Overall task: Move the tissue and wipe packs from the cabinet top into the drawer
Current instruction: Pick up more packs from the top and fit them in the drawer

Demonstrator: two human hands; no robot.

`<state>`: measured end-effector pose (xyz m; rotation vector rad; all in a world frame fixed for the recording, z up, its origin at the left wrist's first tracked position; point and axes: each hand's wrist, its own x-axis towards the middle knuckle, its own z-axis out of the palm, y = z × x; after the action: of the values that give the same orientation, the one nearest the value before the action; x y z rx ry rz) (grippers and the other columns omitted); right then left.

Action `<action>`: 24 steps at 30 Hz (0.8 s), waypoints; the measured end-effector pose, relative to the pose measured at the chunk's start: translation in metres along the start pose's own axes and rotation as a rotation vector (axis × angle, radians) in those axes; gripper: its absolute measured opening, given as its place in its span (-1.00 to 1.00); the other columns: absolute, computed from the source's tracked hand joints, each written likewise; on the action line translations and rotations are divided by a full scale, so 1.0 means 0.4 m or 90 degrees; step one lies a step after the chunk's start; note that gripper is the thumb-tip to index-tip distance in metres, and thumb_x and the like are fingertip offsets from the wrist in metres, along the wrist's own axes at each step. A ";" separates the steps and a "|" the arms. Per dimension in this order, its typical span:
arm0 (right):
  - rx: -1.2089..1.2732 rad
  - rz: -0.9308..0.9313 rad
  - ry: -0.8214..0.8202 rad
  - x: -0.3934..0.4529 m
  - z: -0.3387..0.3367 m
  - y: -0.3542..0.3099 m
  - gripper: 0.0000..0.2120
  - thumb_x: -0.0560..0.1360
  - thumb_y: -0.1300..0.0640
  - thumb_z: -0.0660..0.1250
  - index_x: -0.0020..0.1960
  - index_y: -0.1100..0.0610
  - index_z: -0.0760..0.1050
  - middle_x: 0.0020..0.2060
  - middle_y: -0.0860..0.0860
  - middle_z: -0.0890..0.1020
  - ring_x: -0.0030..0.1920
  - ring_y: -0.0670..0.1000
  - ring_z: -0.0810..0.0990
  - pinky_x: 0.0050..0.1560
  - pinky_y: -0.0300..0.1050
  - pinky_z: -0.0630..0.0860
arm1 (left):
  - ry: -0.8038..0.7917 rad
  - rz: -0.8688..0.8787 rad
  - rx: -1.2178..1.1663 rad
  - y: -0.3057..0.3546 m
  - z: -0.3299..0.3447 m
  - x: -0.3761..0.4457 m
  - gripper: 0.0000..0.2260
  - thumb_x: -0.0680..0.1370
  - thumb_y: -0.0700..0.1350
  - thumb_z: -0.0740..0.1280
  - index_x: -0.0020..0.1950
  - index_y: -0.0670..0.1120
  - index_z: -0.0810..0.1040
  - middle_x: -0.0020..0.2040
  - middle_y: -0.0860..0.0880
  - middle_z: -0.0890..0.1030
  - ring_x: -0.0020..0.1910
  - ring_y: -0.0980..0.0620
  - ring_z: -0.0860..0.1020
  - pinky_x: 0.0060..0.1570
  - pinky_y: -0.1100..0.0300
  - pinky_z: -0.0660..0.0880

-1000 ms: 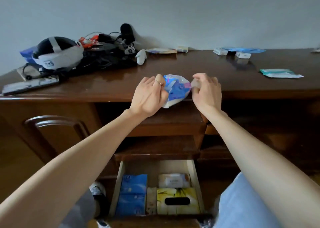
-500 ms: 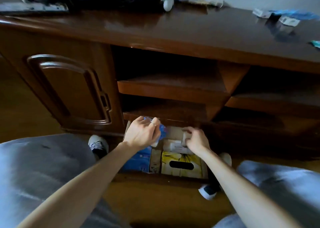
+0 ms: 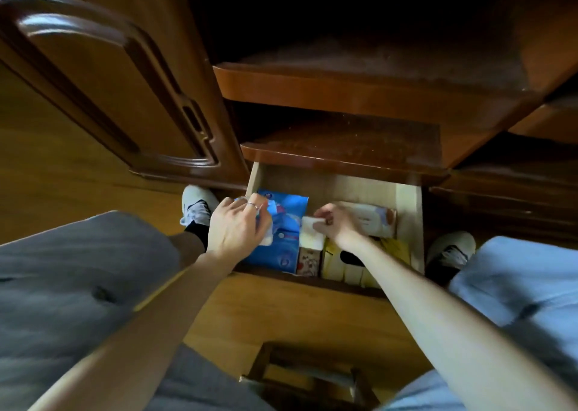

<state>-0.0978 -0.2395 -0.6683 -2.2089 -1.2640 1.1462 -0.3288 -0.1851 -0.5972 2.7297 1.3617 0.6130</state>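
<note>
Tissue and wipe packs, status at drawer (image 3: 406, 219): two items in hand, both down at the drawer opening, neither yet released.

Left hand (image 3: 239, 227): fingers curled round a blue-and-white soft pack (image 3: 271, 215), held over the blue packs (image 3: 283, 248) lying below it on that side of the drawer.

Right hand (image 3: 336, 224): fingertips pinching a small white pack (image 3: 312, 232), just inward of the left hand, above a narrow patterned pack (image 3: 308, 262) and beside the yellow tissue box (image 3: 369, 262). A pale wipe pack (image 3: 377, 223) lies under and beyond this hand.

Progress, as judged: the drawer holds several packs; this delivery is at the set-down step, with letting go left to do. The cabinet top is out of view, so what remains up there cannot be told.

Changes from a second ago: both hands were then at the edge of the cabinet top holding the blue-and-white pack between them. They have since come down to the drawer, and the view has tipped downward, losing the top.
</note>
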 end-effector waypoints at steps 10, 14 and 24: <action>-0.511 -0.172 -0.097 0.004 0.078 0.051 -0.85 0.54 -0.17 0.32 0.01 -0.15 0.58 0.07 -0.05 0.65 0.35 0.01 0.40 0.40 0.15 -0.41 | 0.048 0.013 -0.017 -0.009 0.036 0.014 -0.79 0.61 -0.12 0.22 -0.08 -0.17 0.60 -0.43 -0.05 0.55 -0.39 -0.09 0.54 -0.30 0.05 0.38; -0.585 -0.183 -0.126 -0.013 0.075 0.049 -0.78 0.50 -0.20 0.35 0.09 -0.19 0.64 0.21 -0.04 0.61 0.42 0.11 0.32 0.40 0.21 -0.41 | 0.048 0.016 -0.022 -0.011 0.041 0.006 -0.75 0.65 -0.08 0.18 -0.05 -0.16 0.60 -0.40 -0.06 0.59 -0.35 -0.08 0.56 -0.27 0.08 0.34; -0.336 -0.183 0.044 -0.053 0.049 0.051 -0.70 0.56 -0.03 0.34 0.28 -0.08 0.60 0.16 -0.05 0.66 0.33 0.11 0.39 0.43 0.12 0.13 | -0.315 0.096 -0.104 -0.018 0.056 -0.052 -0.59 0.50 0.25 0.39 0.17 -0.03 0.59 -0.23 -0.01 0.61 -0.12 -0.12 0.61 0.00 0.07 0.50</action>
<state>-0.1077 -0.2701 -0.6833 -2.2724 -1.9511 0.6712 -0.3375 -0.1935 -0.6262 2.6163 0.9530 0.0337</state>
